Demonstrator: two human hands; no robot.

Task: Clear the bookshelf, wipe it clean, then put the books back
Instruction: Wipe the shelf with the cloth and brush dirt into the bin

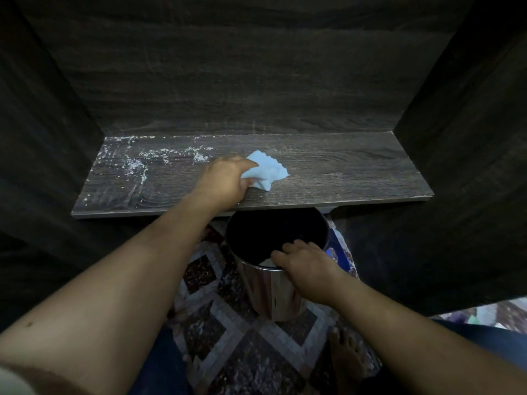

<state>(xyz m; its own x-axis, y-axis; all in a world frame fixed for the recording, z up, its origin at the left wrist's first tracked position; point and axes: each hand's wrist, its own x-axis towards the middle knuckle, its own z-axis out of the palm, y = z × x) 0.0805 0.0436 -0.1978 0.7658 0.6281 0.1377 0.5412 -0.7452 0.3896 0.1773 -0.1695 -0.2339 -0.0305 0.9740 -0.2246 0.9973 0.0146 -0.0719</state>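
— What has the left hand (225, 178) got?

— Its grip is clenched on a bunched pale-blue cloth (269, 171), pinched between thumb and fingers and pressed to the shelf (356, 172) about midway along, between the back edge and the front edge.

— And the other one?

— The right hand (302, 263) has its fingers hooked over the near rim of a bin (271, 295), grasping it. The bin's mouth sits just under the shelf's front edge, a little right of the middle.

— So it's the wiping stage?

— I'd say so. I can't see any books from here, and white grit (137, 163) is scattered over the left half, thickest toward the back-left corner.

— How would you do it well?

— Spread the cloth flatter so more of it meets the board. Start in that back-left corner and drag the grit in long strokes along the grain. Bring it to the front edge right above the bin, or slide the bin left to meet it. Keep the rim tight under the lip so nothing drops to the floor (236, 346).

— What's it all made of?

— The shelf looks like dark wood-grain laminate, matte, with pale scuffs. The cloth looks soft with a wavy edge, and should hold fine dust. The bin is a cylinder with a shiny metal wall and a dark inside. The floor is speckled stone in diamond patterns, with a bare foot (345, 354) on it.
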